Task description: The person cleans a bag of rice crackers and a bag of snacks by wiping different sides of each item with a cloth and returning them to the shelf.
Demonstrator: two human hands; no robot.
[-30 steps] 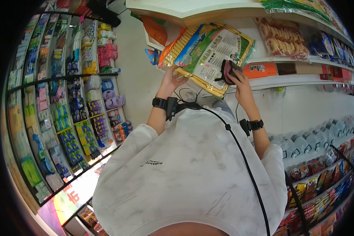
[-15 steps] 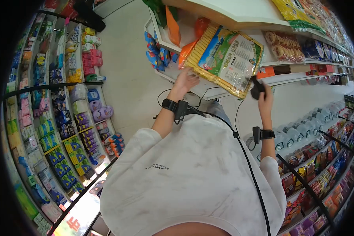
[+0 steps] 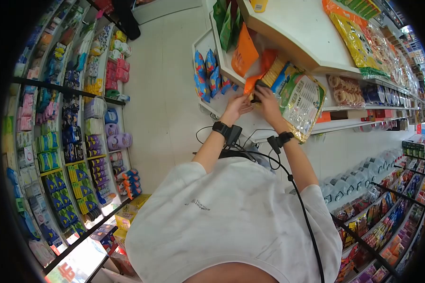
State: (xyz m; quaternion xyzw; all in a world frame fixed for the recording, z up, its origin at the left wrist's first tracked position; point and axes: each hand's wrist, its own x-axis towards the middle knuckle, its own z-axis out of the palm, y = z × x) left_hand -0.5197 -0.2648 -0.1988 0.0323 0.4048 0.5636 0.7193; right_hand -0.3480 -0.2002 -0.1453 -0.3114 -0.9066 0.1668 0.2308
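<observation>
My left hand (image 3: 237, 108) is at the shelf edge, its fingers closed at the lower corner of an orange packet (image 3: 251, 86). Beside it, my right hand (image 3: 269, 104) grips a small black hand-held device (image 3: 258, 88), whose exact kind I cannot make out. The device is close to that orange corner. A large clear-and-yellow bag (image 3: 301, 101) with green and blue print lies tilted on the shelf, just beyond my right hand. Part of the orange packet is tucked beneath or behind this bag.
Blue snack packets (image 3: 207, 78) stand on the lower shelf to the left. A white shelf (image 3: 288, 33) juts out above the bag. Packs of round biscuits (image 3: 345, 92) lie to the right. Black cables (image 3: 295, 188) run down my shirt from the wrist straps.
My right hand has moved left with the black device, from the bag's right side to near my left hand. The bag has shifted right in view, and my head view has turned slightly.
</observation>
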